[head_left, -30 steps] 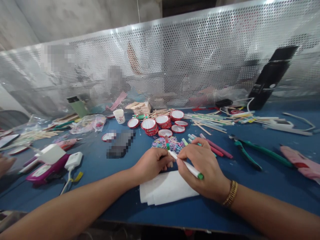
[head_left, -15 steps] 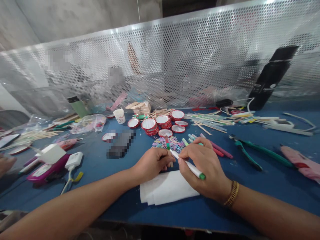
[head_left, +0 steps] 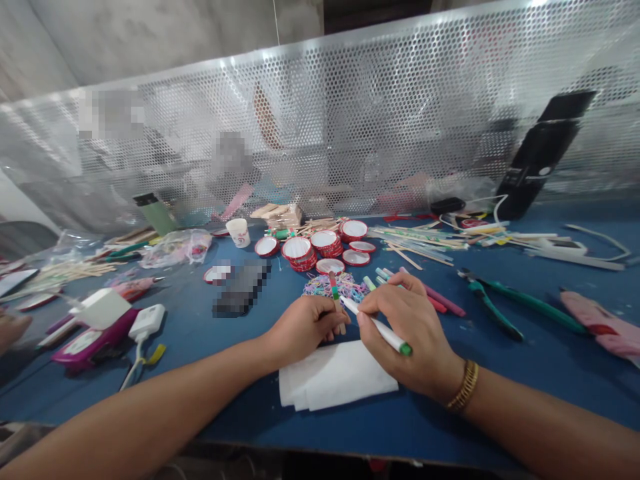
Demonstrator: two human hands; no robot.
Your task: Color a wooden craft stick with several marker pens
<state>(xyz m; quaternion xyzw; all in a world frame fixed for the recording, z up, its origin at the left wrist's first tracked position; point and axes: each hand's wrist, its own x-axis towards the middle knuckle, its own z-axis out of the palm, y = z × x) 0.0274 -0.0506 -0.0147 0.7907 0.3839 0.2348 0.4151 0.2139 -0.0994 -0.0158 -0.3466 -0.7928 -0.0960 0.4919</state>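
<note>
My left hand (head_left: pixel 307 325) is closed on a thin wooden craft stick (head_left: pixel 334 285), pinched between thumb and fingers. Red and green bands colour its upper part. In my right hand (head_left: pixel 413 327) is a white marker (head_left: pixel 383 332) with a green end, held like a pen. The marker's tip points at the stick, close to the green band; whether it touches, I cannot tell. Beneath both hands lies a folded white cloth or tissue (head_left: pixel 335 383). Just behind them is a heap of pastel loops (head_left: pixel 313 285), and coloured markers (head_left: pixel 443 300) lie beside my right hand.
Red-rimmed round lids (head_left: pixel 299 248) stand stacked behind the loops, near a paper cup (head_left: pixel 239 233). Green-handled pliers (head_left: pixel 493 310) and a pink tool (head_left: pixel 600 320) lie right. A dark phone-like object (head_left: pixel 243 288) and a white charger (head_left: pixel 104 308) are left. Another person's hand (head_left: pixel 13 330) shows at the left edge.
The marker's tip has shifted very slightly beside the stick, and my right hand has moved a touch with it. Both grips stay the same.
</note>
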